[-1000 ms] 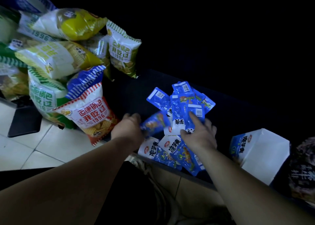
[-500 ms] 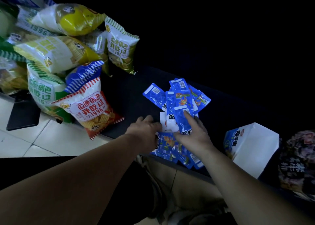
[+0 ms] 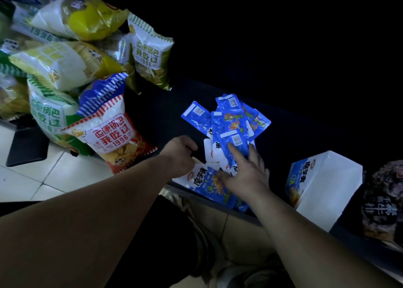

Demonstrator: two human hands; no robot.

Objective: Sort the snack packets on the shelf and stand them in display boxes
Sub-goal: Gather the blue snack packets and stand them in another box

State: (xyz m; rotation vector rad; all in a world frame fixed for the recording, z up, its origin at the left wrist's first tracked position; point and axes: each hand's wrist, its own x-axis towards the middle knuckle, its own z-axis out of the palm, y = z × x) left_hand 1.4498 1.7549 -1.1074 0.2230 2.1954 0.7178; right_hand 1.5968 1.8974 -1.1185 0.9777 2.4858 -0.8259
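A heap of small blue snack packets (image 3: 229,122) lies on the dark shelf (image 3: 157,111), some face up and some showing barcodes. My right hand (image 3: 244,170) lies flat on the near part of the heap, fingers straight and spread, the index finger on a barcode-side packet (image 3: 234,139). My left hand (image 3: 181,154) is curled at the heap's left edge, beside a white-ended packet (image 3: 198,174); its fingertips are hidden, so a grip cannot be made out. A white and blue display box (image 3: 325,189) stands on the shelf to the right of the heap.
Large puffed snack bags are stacked at the left: a red one (image 3: 113,139) in front, with green (image 3: 45,115) and yellow (image 3: 87,19) ones behind. A dark packet (image 3: 383,200) lies at the far right. Pale floor tiles (image 3: 43,178) show below the shelf's front edge.
My left hand moved right from the red bag to the heap's left edge. The loose packets are drawn closer together. My right hand stays flat on them.
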